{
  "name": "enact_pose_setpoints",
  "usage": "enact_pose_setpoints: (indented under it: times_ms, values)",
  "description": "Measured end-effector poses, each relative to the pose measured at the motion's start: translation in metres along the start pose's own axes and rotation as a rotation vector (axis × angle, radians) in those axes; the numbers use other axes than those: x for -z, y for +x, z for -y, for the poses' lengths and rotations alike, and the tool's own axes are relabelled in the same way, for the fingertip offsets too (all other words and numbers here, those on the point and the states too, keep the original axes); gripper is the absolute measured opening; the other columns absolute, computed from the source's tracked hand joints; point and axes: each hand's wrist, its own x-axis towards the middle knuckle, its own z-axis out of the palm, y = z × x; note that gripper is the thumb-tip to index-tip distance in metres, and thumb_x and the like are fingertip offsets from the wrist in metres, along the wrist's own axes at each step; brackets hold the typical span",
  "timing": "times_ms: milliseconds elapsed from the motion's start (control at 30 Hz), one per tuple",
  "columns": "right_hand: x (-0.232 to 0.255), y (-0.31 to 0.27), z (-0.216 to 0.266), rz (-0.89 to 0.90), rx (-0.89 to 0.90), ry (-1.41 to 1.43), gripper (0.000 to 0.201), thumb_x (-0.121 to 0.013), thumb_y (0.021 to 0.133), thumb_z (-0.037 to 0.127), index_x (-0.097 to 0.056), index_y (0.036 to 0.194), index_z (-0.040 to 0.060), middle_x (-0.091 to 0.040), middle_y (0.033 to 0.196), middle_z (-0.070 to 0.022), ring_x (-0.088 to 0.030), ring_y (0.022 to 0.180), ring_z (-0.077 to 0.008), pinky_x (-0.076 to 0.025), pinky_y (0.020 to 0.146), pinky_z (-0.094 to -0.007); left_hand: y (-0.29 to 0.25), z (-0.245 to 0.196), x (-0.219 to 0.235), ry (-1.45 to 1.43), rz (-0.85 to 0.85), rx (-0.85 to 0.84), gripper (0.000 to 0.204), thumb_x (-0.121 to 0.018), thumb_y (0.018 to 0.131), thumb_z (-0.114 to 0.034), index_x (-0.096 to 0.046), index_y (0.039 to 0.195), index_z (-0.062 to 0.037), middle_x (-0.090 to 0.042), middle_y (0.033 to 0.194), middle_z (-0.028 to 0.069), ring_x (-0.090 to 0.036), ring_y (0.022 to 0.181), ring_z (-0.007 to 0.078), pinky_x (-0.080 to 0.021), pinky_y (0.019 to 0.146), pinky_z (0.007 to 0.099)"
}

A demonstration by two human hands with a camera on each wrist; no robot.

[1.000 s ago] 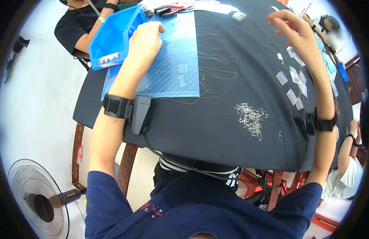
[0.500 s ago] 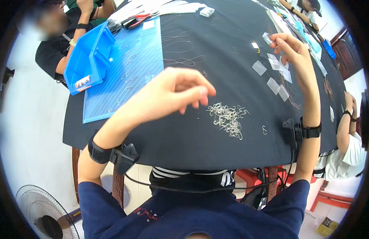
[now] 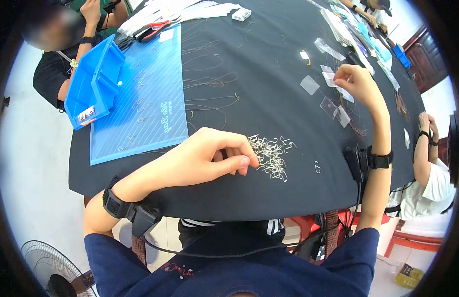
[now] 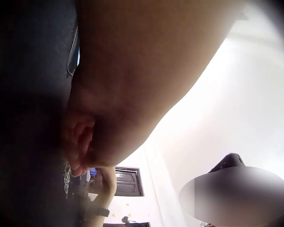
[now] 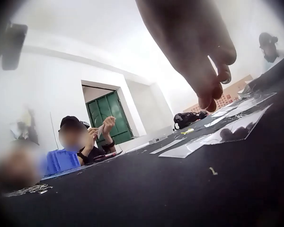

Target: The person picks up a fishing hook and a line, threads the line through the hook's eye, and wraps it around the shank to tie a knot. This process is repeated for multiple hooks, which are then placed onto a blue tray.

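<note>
The left hand (image 3: 204, 158) is palm-down at the left edge of a pile of small metal hooks (image 3: 273, 158), its fingers bent loosely and its fingertips beside the nearest hooks; whether it touches one is hidden. In the left wrist view the left hand (image 4: 80, 142) is dark beside the pile. The right hand (image 3: 360, 86) hangs over several small clear plastic pieces (image 3: 309, 85), fingers loosely bent. Seen from the right wrist, the right hand (image 5: 194, 61) has its fingertips just above the clear sheets (image 5: 189, 147), with nothing visible in its grasp.
A blue bin (image 3: 98, 84) stands by a blue plastic folder (image 3: 155, 106) with thin wires lying across its edge. Red-handled pliers (image 3: 153, 30), white strips (image 3: 165, 14) and a small white box (image 3: 242, 14) lie farther back. One loose hook (image 3: 317, 167) lies right of the pile. Other people sit around the table.
The left hand has come from over the blue folder down and right to the hook pile. The right hand has moved down, over the clear pieces. The head view has shifted.
</note>
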Motion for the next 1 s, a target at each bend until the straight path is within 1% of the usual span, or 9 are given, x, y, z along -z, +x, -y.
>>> enact_pose_setpoints:
  times_ms: [100, 200, 367, 467, 567, 700, 800, 933, 1000]
  values:
    - [0.009, -0.004, 0.010, 0.103, -0.052, -0.010, 0.018, -0.069, 0.075, 0.018, -0.067, 0.083, 0.0022, -0.065, 0.076, -0.0116, -0.063, 0.072, -0.0241, -0.050, 0.068, -0.0329, 0.001, -0.003, 0.000, 0.008, 0.002, 0.030, 0.016, -0.055, 0.092, -0.011, -0.065, 0.100, -0.0009, -0.066, 0.087, 0.0046, -0.062, 0.078, 0.0097, -0.048, 0.056, 0.0203]
    - [0.002, -0.006, 0.017, 0.079, -0.036, 0.042, 0.015, -0.072, 0.073, 0.014, -0.065, 0.079, 0.0023, -0.061, 0.067, -0.0051, -0.054, 0.060, -0.0133, -0.044, 0.057, -0.0290, 0.002, -0.002, 0.001, 0.026, 0.003, 0.036, 0.016, -0.056, 0.092, -0.011, -0.066, 0.100, -0.0015, -0.066, 0.087, 0.0045, -0.062, 0.078, 0.0091, -0.047, 0.054, 0.0200]
    - [-0.010, -0.012, 0.034, 0.038, 0.023, -0.073, 0.020, -0.074, 0.071, 0.015, -0.060, 0.077, 0.0007, -0.059, 0.064, -0.0069, -0.056, 0.060, -0.0156, -0.045, 0.059, -0.0293, 0.003, -0.003, -0.001, 0.050, 0.002, 0.024, 0.015, -0.056, 0.092, -0.012, -0.066, 0.099, -0.0031, -0.066, 0.085, 0.0038, -0.062, 0.076, 0.0078, -0.046, 0.051, 0.0194]
    - [-0.013, -0.006, 0.025, 0.138, -0.004, -0.011, 0.015, -0.071, 0.073, 0.012, -0.061, 0.077, 0.0013, -0.059, 0.066, -0.0068, -0.057, 0.063, -0.0153, -0.045, 0.060, -0.0289, 0.003, -0.002, 0.000, 0.035, 0.003, 0.023, 0.016, -0.055, 0.093, -0.013, -0.066, 0.099, -0.0037, -0.066, 0.085, 0.0032, -0.062, 0.075, 0.0074, -0.045, 0.051, 0.0193]
    - [-0.017, -0.004, 0.017, 0.047, 0.042, -0.063, 0.010, -0.067, 0.077, 0.009, -0.060, 0.080, 0.0015, -0.060, 0.070, -0.0058, -0.055, 0.062, -0.0141, -0.044, 0.059, -0.0278, 0.003, -0.002, 0.000, 0.017, 0.006, 0.038, 0.016, -0.055, 0.093, -0.014, -0.066, 0.099, -0.0039, -0.066, 0.085, 0.0029, -0.061, 0.075, 0.0072, -0.045, 0.051, 0.0193]
    - [-0.012, 0.010, 0.007, -0.395, 0.217, 0.065, 0.010, -0.060, 0.085, 0.012, -0.059, 0.087, 0.0023, -0.061, 0.075, -0.0039, -0.049, 0.058, -0.0099, -0.042, 0.056, -0.0257, 0.003, -0.001, 0.000, 0.016, 0.005, 0.035, 0.016, -0.055, 0.093, -0.015, -0.066, 0.099, -0.0040, -0.066, 0.084, 0.0025, -0.061, 0.075, 0.0068, -0.045, 0.051, 0.0192]
    - [0.004, 0.010, 0.011, -0.442, 0.062, 0.460, 0.014, -0.057, 0.091, 0.018, -0.060, 0.093, 0.0046, -0.064, 0.082, -0.0029, -0.048, 0.061, -0.0037, -0.036, 0.051, -0.0187, 0.004, 0.000, 0.000, 0.026, 0.004, 0.027, 0.016, -0.055, 0.093, -0.015, -0.066, 0.099, -0.0044, -0.066, 0.084, 0.0022, -0.061, 0.074, 0.0065, -0.045, 0.050, 0.0190]
    - [0.017, 0.003, 0.012, -0.437, 0.008, 0.845, 0.020, -0.057, 0.093, 0.024, -0.059, 0.098, 0.0043, -0.068, 0.095, -0.0085, -0.056, 0.066, -0.0046, -0.034, 0.050, -0.0164, 0.004, 0.001, 0.000, 0.051, 0.007, 0.017, 0.017, -0.055, 0.093, -0.015, -0.066, 0.099, -0.0049, -0.067, 0.083, 0.0019, -0.061, 0.072, 0.0060, -0.045, 0.050, 0.0189]
    - [0.021, 0.003, 0.008, -0.538, 0.053, 0.856, 0.022, -0.057, 0.093, 0.023, -0.059, 0.101, 0.0026, -0.067, 0.106, -0.0140, -0.065, 0.088, -0.0136, -0.045, 0.067, -0.0205, 0.004, 0.002, 0.000, 0.045, 0.010, 0.002, 0.017, -0.055, 0.093, -0.015, -0.066, 0.100, -0.0051, -0.067, 0.082, 0.0019, -0.061, 0.072, 0.0060, -0.044, 0.050, 0.0188]
